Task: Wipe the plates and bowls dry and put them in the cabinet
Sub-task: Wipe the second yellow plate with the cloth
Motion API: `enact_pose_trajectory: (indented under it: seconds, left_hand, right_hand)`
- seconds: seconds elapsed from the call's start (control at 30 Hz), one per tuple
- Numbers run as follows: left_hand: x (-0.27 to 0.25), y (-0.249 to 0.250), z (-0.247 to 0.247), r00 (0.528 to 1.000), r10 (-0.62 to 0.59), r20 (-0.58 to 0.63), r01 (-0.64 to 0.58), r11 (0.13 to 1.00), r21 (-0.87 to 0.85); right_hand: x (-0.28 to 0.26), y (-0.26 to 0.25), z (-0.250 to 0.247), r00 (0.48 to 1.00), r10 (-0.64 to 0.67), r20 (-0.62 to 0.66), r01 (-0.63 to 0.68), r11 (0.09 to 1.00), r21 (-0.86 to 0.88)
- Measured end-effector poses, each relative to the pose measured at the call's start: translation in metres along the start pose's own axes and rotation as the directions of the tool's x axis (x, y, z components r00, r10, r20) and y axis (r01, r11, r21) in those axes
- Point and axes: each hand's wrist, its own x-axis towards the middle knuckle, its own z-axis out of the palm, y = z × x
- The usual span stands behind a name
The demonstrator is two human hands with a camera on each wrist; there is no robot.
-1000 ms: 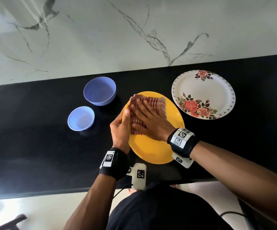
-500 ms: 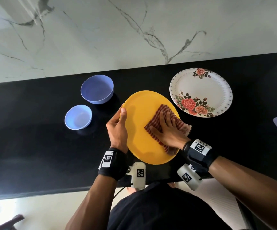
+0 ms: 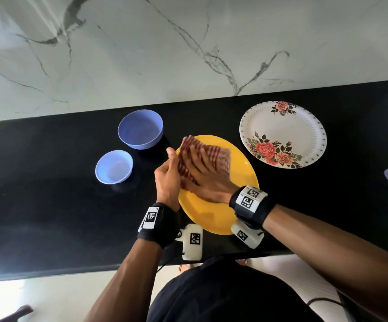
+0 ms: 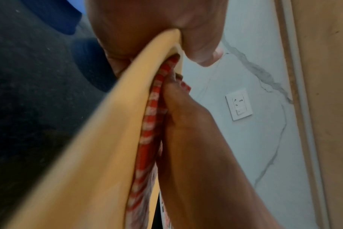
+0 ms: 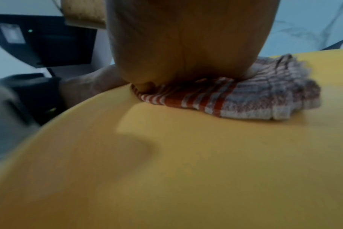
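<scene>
Gripping yellow plate (image 3: 214, 205) rim, left hand (image 3: 167, 180); right hand (image 3: 205, 180) flat-fingered atop checked cloth (image 3: 214, 156) on it.

Right hand (image 5: 190, 41) pressed flat on folded red-and-white checked cloth (image 5: 235, 99), palm heel close to lens, fingers hidden. Cloth lying on round glossy yellow plate (image 5: 186, 170), which fills lower frame, blurred. Left hand (image 5: 88, 86) gripping plate's far left rim. Dark blurred shapes beyond at upper left; pale marble wall (image 5: 303, 23) upper right.
</scene>
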Motion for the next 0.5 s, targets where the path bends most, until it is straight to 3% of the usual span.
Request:
enact_pose_trajectory:
  seconds: [0.07, 0.13, 0.37, 0.5]
  left_hand:
    - [0.001, 0.005, -0.002, 0.999, -0.026, -0.036, 0.026, 1.000, -0.001]
    - [0.003, 0.007, -0.003, 0.997, -0.060, -0.048, 0.059, 0.998, -0.023]
    - [0.010, -0.004, -0.015, 0.998, -0.032, -0.047, 0.029, 0.997, -0.070]
    - [0.012, -0.009, -0.016, 0.999, -0.022, -0.035, 0.019, 0.995, -0.098]
  right_hand:
    - [-0.009, 0.001, 0.010, 0.972, -0.230, -0.058, 0.216, 0.960, -0.178]
    - [-0.019, 0.006, 0.021, 0.937, -0.350, -0.011, 0.328, 0.889, -0.319]
    - [-0.071, 0.045, 0.041, 0.875, -0.424, 0.233, 0.477, 0.836, -0.270]
    - [-0.097, 0.079, 0.039, 0.900, -0.310, 0.308, 0.385, 0.895, -0.226]
